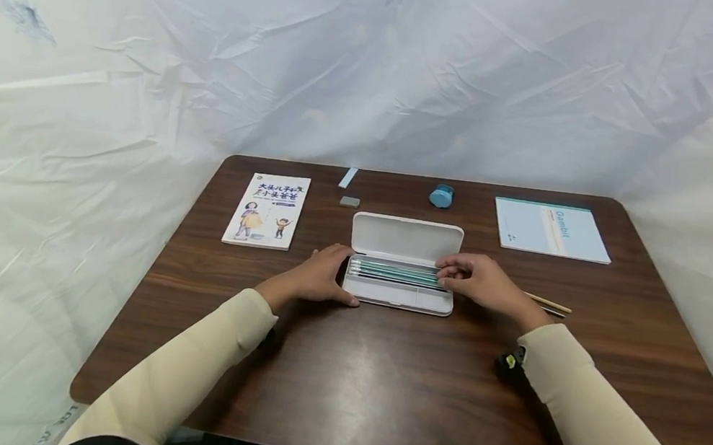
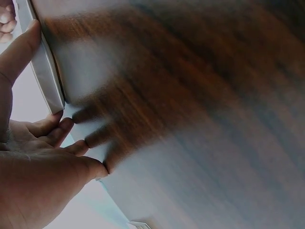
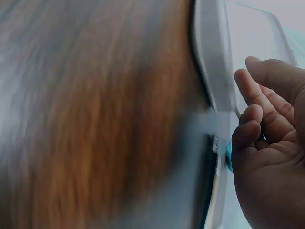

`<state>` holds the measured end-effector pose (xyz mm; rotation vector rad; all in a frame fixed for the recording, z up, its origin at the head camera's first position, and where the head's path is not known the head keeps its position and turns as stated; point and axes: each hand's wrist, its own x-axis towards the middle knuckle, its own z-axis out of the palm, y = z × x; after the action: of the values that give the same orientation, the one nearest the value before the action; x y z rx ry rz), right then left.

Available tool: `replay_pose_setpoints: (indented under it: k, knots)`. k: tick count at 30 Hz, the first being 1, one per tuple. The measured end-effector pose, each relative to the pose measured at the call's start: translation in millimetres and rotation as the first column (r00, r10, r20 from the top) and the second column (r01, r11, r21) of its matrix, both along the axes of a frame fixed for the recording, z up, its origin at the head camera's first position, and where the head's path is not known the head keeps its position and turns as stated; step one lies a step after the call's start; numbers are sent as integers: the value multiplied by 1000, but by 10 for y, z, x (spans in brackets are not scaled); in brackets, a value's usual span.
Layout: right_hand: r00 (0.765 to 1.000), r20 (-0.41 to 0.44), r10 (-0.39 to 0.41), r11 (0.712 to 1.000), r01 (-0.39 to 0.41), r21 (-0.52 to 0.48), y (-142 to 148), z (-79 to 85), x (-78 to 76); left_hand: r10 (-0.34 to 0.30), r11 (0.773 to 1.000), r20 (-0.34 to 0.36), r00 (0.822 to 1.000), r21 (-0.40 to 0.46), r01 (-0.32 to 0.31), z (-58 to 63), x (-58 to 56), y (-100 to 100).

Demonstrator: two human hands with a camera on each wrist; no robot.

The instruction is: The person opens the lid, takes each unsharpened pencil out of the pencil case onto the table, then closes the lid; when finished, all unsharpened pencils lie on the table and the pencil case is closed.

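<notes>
A white pencil case [image 1: 397, 297] lies on the table with its lid [image 1: 407, 239] raised. Several green and dark pencils [image 1: 390, 272] lie lengthwise inside. My left hand [image 1: 323, 273] grips the case's left end, thumb at the front edge and fingers round the side; the left wrist view shows the thumb on the case wall [image 2: 45, 71]. Over the right end of the pencils hovers my right hand [image 1: 477, 280], fingers loosely bent. In the right wrist view, thumb and forefinger stand slightly apart with nothing visible between them, beside the case corner [image 3: 217, 71].
More pencils [image 1: 548, 302] lie right of the case, partly behind the right wrist. Farther back are a picture-covered book [image 1: 266, 211], a grey eraser [image 1: 349, 201], a pale strip [image 1: 348, 177], a blue round object [image 1: 441, 196] and a light blue notebook [image 1: 551, 230]. White sheeting [image 1: 368, 108] hangs behind the table.
</notes>
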<state>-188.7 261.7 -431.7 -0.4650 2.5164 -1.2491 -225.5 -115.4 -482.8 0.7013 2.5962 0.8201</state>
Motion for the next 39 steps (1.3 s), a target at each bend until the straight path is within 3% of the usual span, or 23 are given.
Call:
replay_pose_setpoints:
  k: [14,16,20,21,30,39]
  knots:
    - [997,-73,24,991,-14,134,-106,-50,-20,-9,1000,-3,1000,1,9,37,35,32]
    - [997,-75,28,989,-17,145,-119,-41,-20,-6,1000,8,1000,-9,6,134,82,47]
    - [997,-70,36,985,-23,170,-147,-30,-18,-1,1000,6,1000,-26,1,117,79,45]
    - [997,-69,35,984,-22,176,-153,-27,-17,3,1000,21,1000,-29,-2,167,103,55]
    - [993,-117,27,979,-3,201,-177,-59,-12,-5,1000,8,1000,-9,5,-27,3,-3]
    - [979,-197,56,961,1,276,-225,-42,29,5,1000,4,1000,-11,-5,-24,1,1]
